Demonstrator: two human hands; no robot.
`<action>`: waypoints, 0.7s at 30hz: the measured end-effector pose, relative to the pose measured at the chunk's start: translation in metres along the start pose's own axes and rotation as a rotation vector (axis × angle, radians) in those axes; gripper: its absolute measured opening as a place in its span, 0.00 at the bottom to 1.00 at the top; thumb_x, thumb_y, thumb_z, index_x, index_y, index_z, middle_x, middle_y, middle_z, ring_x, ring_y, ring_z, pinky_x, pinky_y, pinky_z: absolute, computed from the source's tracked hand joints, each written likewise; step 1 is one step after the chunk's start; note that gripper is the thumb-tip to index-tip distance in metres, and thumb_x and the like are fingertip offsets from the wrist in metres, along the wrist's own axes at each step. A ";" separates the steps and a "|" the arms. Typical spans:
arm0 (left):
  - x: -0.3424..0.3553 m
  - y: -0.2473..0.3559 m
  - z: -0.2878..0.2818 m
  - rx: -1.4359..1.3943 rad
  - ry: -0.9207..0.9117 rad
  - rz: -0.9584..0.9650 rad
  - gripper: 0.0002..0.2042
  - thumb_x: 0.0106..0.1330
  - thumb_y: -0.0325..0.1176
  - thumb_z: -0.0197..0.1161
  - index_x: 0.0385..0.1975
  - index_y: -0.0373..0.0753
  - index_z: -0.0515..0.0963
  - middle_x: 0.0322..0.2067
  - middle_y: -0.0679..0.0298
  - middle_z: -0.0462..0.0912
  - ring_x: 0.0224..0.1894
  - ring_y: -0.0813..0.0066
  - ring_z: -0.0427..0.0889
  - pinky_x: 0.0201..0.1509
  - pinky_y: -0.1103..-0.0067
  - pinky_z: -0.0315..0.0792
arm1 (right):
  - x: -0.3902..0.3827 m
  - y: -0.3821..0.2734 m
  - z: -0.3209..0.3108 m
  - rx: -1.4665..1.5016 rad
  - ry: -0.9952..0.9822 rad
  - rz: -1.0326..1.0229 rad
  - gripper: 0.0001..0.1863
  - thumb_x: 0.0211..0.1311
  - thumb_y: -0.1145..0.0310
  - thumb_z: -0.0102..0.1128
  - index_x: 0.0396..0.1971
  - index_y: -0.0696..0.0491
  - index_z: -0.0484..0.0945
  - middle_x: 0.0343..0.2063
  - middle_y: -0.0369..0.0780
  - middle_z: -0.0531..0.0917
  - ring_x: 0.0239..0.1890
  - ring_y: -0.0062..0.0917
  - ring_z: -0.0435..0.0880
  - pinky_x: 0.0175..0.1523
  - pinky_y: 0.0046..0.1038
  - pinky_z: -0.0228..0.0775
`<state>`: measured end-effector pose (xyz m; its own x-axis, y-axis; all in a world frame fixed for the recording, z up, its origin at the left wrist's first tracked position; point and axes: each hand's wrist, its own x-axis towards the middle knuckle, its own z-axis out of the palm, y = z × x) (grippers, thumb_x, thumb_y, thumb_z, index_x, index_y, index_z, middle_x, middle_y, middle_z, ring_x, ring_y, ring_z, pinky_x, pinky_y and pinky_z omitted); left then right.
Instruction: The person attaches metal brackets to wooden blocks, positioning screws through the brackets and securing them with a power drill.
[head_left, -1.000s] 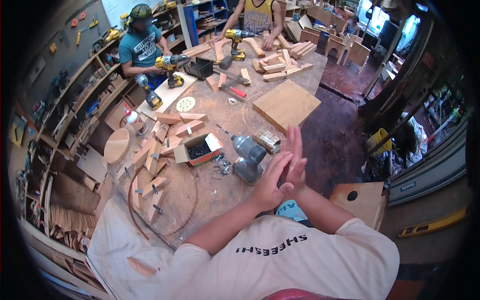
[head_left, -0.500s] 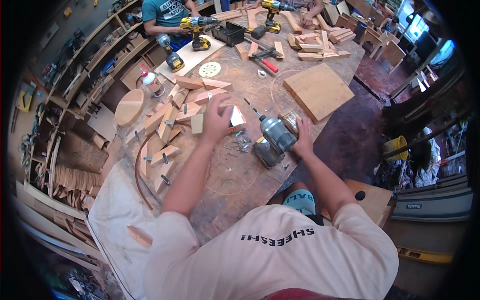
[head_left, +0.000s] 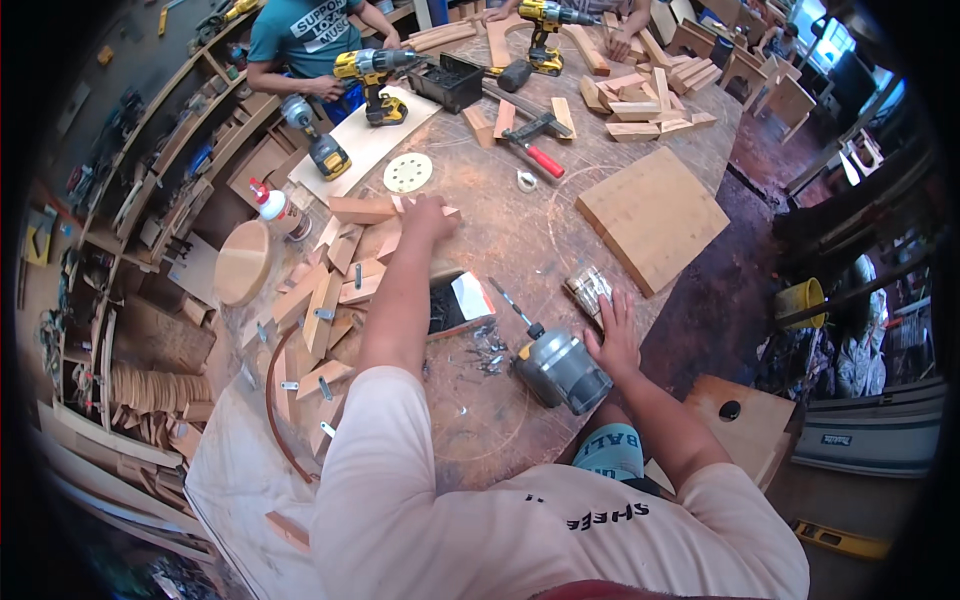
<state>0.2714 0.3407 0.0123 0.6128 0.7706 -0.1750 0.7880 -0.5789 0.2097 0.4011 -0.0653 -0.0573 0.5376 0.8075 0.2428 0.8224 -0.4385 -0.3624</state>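
My left hand (head_left: pixel 427 217) is stretched far over the table, its fingers closed over a short wooden block (head_left: pixel 451 214) at the far end of a pile of cut wooden pieces (head_left: pixel 322 305). Several of those pieces carry small metal plates. My right hand (head_left: pixel 616 342) lies with fingers spread beside a grey power drill (head_left: pixel 563 368) fitted with a long bit. A small brown-and-whitish thing (head_left: pixel 588 292), its kind unclear, is by its fingertips. Between my arms sits an open box (head_left: pixel 468 300) with dark contents, and loose screws (head_left: pixel 486 352) are scattered before it.
A thick wooden board (head_left: pixel 655 220) lies at the right edge. Further off are a red-handled clamp (head_left: pixel 540 158), two more drills (head_left: pixel 375 88), a perforated disc (head_left: pixel 408 172) and a glue bottle (head_left: pixel 280 210). A co-worker (head_left: pixel 310 50) stands across the table at far left.
My left hand has moved away from above the box to the far wooden block and closed on it. My right hand stays by the drill. The view has shifted somewhat.
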 end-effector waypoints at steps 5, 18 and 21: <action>0.023 -0.035 -0.001 -0.390 0.121 0.035 0.23 0.52 0.42 0.68 0.48 0.40 0.80 0.41 0.53 0.83 0.53 0.65 0.77 0.60 0.68 0.67 | 0.002 -0.006 -0.009 0.011 -0.047 0.046 0.38 0.54 0.62 0.62 0.67 0.47 0.59 0.70 0.46 0.54 0.72 0.51 0.47 0.72 0.44 0.47; -0.006 -0.063 0.003 -0.345 0.439 0.168 0.23 0.55 0.37 0.64 0.52 0.37 0.77 0.60 0.49 0.69 0.64 0.53 0.66 0.68 0.67 0.61 | 0.000 0.000 -0.012 -0.015 0.006 0.021 0.38 0.54 0.60 0.61 0.66 0.48 0.60 0.69 0.48 0.56 0.71 0.52 0.48 0.72 0.46 0.47; -0.002 -0.081 0.003 -0.321 0.290 0.086 0.26 0.56 0.40 0.63 0.55 0.38 0.75 0.63 0.46 0.65 0.66 0.50 0.62 0.69 0.66 0.59 | 0.000 -0.004 -0.004 0.024 0.000 -0.006 0.36 0.54 0.60 0.61 0.65 0.49 0.62 0.68 0.49 0.57 0.71 0.52 0.50 0.72 0.46 0.48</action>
<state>0.2072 0.3855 -0.0067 0.5967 0.7929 0.1240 0.6483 -0.5673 0.5079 0.3986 -0.0646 -0.0526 0.5330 0.8098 0.2451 0.8208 -0.4246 -0.3822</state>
